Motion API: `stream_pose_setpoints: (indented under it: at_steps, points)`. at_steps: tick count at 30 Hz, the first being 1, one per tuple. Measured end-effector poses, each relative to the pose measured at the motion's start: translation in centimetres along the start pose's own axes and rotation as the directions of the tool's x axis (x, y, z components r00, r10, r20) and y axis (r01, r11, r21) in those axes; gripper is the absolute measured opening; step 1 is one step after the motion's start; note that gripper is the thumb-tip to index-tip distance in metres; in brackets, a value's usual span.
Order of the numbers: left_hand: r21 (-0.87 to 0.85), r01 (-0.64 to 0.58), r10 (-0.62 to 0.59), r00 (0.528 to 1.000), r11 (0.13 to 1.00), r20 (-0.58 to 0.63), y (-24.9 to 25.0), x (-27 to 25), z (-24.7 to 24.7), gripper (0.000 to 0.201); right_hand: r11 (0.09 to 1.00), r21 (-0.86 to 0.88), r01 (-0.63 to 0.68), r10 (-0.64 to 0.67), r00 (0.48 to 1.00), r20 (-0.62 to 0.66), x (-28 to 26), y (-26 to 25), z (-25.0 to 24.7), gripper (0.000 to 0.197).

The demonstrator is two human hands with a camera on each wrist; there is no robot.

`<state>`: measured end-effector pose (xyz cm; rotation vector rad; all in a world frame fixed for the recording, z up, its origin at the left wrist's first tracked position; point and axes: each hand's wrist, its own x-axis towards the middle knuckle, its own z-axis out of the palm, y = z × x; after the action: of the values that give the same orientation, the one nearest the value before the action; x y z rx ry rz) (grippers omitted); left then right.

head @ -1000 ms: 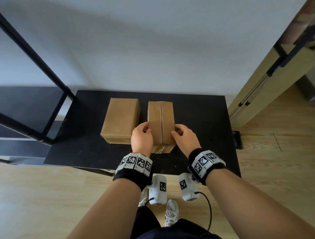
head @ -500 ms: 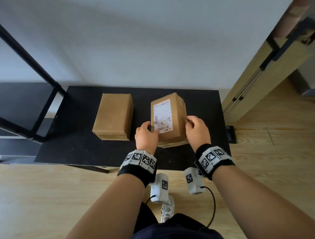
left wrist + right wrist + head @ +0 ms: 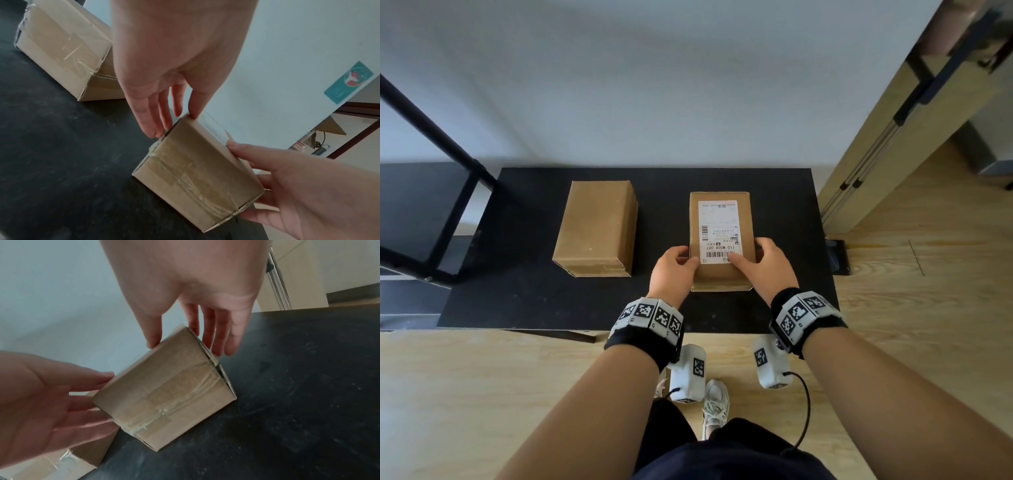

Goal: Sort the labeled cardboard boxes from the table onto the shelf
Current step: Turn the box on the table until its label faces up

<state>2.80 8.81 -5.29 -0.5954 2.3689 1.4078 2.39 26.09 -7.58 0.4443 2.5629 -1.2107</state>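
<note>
A brown cardboard box (image 3: 743, 222) lies flat on the black table (image 3: 517, 301), its white barcode label (image 3: 719, 229) facing up. My left hand (image 3: 678, 267) holds its near left corner, thumb on the top edge, fingers down the side. On the near right corner my right hand (image 3: 756, 257) does the same, thumb on the label's edge. The left wrist view shows my left hand (image 3: 170, 123) on the box (image 3: 197, 175); in the right wrist view my right hand (image 3: 185, 348) holds its taped end (image 3: 164, 394). A second box (image 3: 597, 233) lies to the left, no label showing.
A black metal shelf frame (image 3: 431, 205) stands left of the table, with a dark shelf board (image 3: 410, 192). A white wall runs behind the table. At the right is a wooden door panel (image 3: 893, 137). My shoes show on the wooden floor (image 3: 482, 394).
Both hands turned the box over from seam side up to label side up and set it down flat, slightly farther right. The other box stayed put.
</note>
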Motion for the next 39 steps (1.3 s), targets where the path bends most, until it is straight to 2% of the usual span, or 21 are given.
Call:
stream_pose_setpoints:
  at_steps: [4, 9, 14, 18, 21, 24, 27, 31, 35, 39]
  points:
    - [0.058, -0.001, 0.003, 0.999, 0.998, -0.042, 0.5, 0.5, -1.4, 0.052, 0.999, -0.008, 0.039, -0.038, 0.995, 0.093, 1.1, -1.2, -0.4, 0.068]
    - [0.227, -0.114, 0.142, 0.984, 0.967, -0.108, 1.3, 1.6, -3.4, 0.054, 0.987, -0.135, 0.092, -0.049, 0.955, 0.293, 2.5, -3.8, -1.6, 0.069]
    - [0.459, -0.140, 0.159, 0.987, 0.877, -0.003, 1.7, 2.5, -4.2, 0.075, 0.968, -0.189, 0.167, -0.074, 0.904, 0.421, 3.2, -5.8, -1.5, 0.065]
    - [0.643, -0.283, 0.228, 0.959, 0.711, 0.170, 2.0, 3.4, -4.0, 0.078, 0.951, -0.221, 0.215, -0.099, 0.892, 0.440, 3.2, -6.4, -1.0, 0.064]
    - [0.683, -0.303, 0.179, 0.952, 0.664, 0.248, 2.2, 3.9, -3.8, 0.072, 0.941, -0.243, 0.235, -0.132, 0.918, 0.375, 3.4, -6.3, -0.9, 0.061]
    - [0.711, -0.300, 0.178, 0.954, 0.636, 0.243, 2.3, 4.1, -3.8, 0.074, 0.936, -0.282, 0.209, -0.144, 0.962, 0.234, 3.4, -5.6, -0.9, 0.056]
    - [0.698, -0.272, 0.156, 0.961, 0.662, 0.227, 2.3, 4.1, -3.7, 0.076, 0.952, -0.269, 0.149, -0.131, 0.988, 0.083, 2.8, -4.6, -0.8, 0.056]
    - [0.691, -0.159, 0.125, 0.987, 0.705, 0.100, 2.3, 3.5, -2.8, 0.072, 0.967, -0.237, 0.093, -0.097, 0.995, -0.003, 1.7, -3.4, -0.4, 0.065]
    - [0.728, -0.001, 0.003, 1.000, 0.686, -0.001, 2.4, 3.0, -2.3, 0.077, 0.990, -0.141, 0.009, -0.018, 0.998, -0.068, 0.7, -2.4, 0.1, 0.070]
    - [0.716, 0.100, -0.089, 0.995, 0.691, -0.054, 2.3, 2.6, -2.2, 0.081, 0.998, -0.065, -0.017, 0.003, 0.977, -0.212, -0.4, -1.7, 0.3, 0.068]
